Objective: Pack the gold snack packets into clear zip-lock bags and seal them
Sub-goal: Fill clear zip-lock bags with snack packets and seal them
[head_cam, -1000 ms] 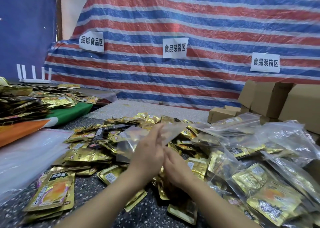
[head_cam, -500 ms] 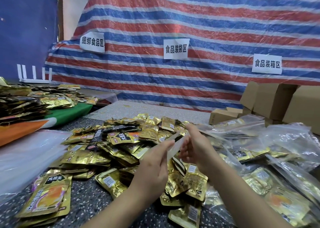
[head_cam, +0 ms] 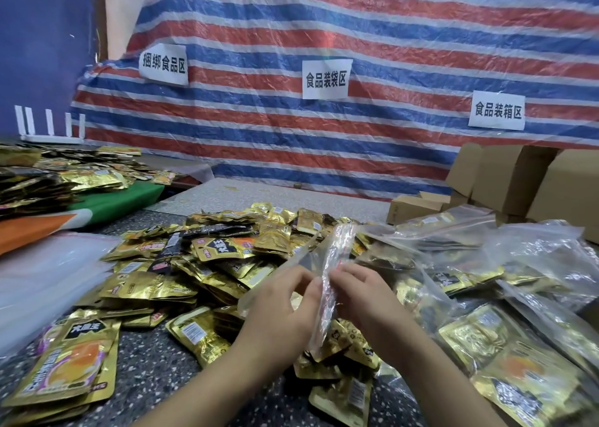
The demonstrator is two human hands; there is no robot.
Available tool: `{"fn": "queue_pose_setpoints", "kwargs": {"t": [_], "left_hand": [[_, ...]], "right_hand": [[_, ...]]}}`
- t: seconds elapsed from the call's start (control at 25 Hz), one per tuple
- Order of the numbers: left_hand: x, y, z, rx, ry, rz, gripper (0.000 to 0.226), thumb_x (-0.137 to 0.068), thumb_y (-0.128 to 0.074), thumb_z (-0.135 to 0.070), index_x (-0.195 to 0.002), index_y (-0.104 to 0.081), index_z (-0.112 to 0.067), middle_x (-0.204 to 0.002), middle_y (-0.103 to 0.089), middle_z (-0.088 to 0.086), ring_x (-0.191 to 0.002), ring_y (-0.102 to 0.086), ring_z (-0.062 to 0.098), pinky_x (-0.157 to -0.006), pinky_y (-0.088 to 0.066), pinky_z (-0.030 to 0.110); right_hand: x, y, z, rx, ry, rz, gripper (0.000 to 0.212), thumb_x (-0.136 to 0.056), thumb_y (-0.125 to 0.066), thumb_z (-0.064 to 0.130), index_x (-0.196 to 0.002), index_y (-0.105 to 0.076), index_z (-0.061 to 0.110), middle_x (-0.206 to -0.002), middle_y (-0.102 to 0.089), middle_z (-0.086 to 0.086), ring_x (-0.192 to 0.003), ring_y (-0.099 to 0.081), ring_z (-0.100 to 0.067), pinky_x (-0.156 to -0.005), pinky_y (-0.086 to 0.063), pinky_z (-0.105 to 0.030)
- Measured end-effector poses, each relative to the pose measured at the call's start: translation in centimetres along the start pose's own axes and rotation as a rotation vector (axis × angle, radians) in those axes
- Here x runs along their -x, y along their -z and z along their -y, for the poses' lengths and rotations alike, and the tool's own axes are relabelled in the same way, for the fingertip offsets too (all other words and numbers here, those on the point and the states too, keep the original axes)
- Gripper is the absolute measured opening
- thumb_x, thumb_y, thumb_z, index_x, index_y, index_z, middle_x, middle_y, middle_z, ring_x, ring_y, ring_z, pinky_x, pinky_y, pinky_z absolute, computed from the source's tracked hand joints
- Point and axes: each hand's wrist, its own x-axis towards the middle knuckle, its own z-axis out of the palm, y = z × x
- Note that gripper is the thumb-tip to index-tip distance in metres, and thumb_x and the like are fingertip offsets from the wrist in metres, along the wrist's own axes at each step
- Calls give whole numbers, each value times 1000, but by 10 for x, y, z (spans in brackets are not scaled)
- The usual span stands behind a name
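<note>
I hold an empty clear zip-lock bag (head_cam: 329, 284) edge-on above the table, its red-lined mouth running up between my hands. My left hand (head_cam: 280, 303) pinches the bag's left side. My right hand (head_cam: 363, 297) pinches its right side, fingers curled on the plastic. Loose gold snack packets (head_cam: 207, 261) lie heaped on the speckled table (head_cam: 155, 371) under and beyond my hands. Filled zip-lock bags of gold packets (head_cam: 505, 355) lie piled to the right.
A stack of empty clear bags (head_cam: 42, 274) lies at the left. More gold packets (head_cam: 61, 173) cover the left table on green and orange cloth (head_cam: 120, 199). Cardboard boxes (head_cam: 518, 180) stand at the back right. A striped tarp (head_cam: 324, 128) with paper signs hangs behind.
My hands came together in front of me, turning the clear bag from flat to edge-on. The right hand dropped from a raised spot to the bag's right side.
</note>
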Motion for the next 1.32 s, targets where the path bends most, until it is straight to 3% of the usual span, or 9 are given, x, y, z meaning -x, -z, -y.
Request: {"fn": "queue_pose_setpoints", "kwargs": {"t": [0.12, 0.32, 0.44, 0.56, 0.68, 0.84, 1.08, 1.32], "left_hand": [[-2, 3, 3, -4, 9, -5, 20, -96, -58, -36, -79, -62, -26, -78, -62, -10, -79, -59, 8, -69, -46, 23], [0, 6, 6, -120, -106, 44, 7, -93, -60, -15, -88, -57, -20, -83, -56, -9, -80, -54, 9, -70, -47, 31], [0, 6, 5, -146, -117, 60, 11, -96, -58, -22, -85, -57, -19, -81, -56, -10, -79, -53, 8, -71, -46, 29], [1, 8, 3, -160, -140, 97, 21, -96, -56, -31, -77, -54, -24, -79, -53, -10, -82, -51, 8, -70, -41, 19], [1, 11, 3, -174, -171, 109, 23, -93, -59, -30, -73, -48, -27, -76, -49, -13, -80, -49, 7, -67, -36, 14], [0, 12, 8, -252, -188, 161, 21, -92, -61, -23, -77, -47, -25, -76, -48, -14, -77, -47, 5, -65, -34, 14], [0, 17, 10, -358, -233, 217, 18, -90, -56, -37, -79, -46, -28, -75, -45, -15, -74, -46, 1, -62, -32, 16], [0, 18, 11, -349, -212, 287, 11, -91, -49, -25, -81, -48, -20, -77, -46, -11, -75, -44, 8, -65, -35, 26]], "right_hand": [[3, 1, -3, 47, 26, 51, 26, -102, -52, 13, -89, -66, -4, -68, -62, -6, -61, -59, -15, -60, -51, -27], [6, 5, -4, 122, -8, 117, 27, -103, -50, 13, -91, -67, -4, -72, -66, -8, -66, -64, -18, -65, -53, -28], [7, 7, -2, 88, -44, 140, 25, -103, -50, 13, -95, -64, -6, -72, -67, -11, -65, -67, -18, -62, -55, -26], [9, 6, -1, 56, -74, 145, 21, -103, -50, 15, -97, -58, -4, -69, -66, -12, -61, -67, -18, -60, -56, -27], [10, 7, 1, 65, -84, 157, 21, -102, -52, 15, -96, -60, -4, -71, -68, -14, -64, -68, -19, -62, -57, -28], [11, 7, 1, 92, -93, 161, 22, -101, -55, 11, -93, -68, -5, -78, -70, -13, -70, -69, -17, -66, -56, -25], [12, 6, 2, 228, -54, 139, 23, -99, -59, 16, -96, -76, 1, -85, -75, -17, -76, -70, -20, -69, -56, -26], [11, 3, 1, 432, 42, 116, 21, -97, -64, 17, -80, -76, 13, -74, -75, -4, -72, -72, -17, -68, -57, -30]]}}
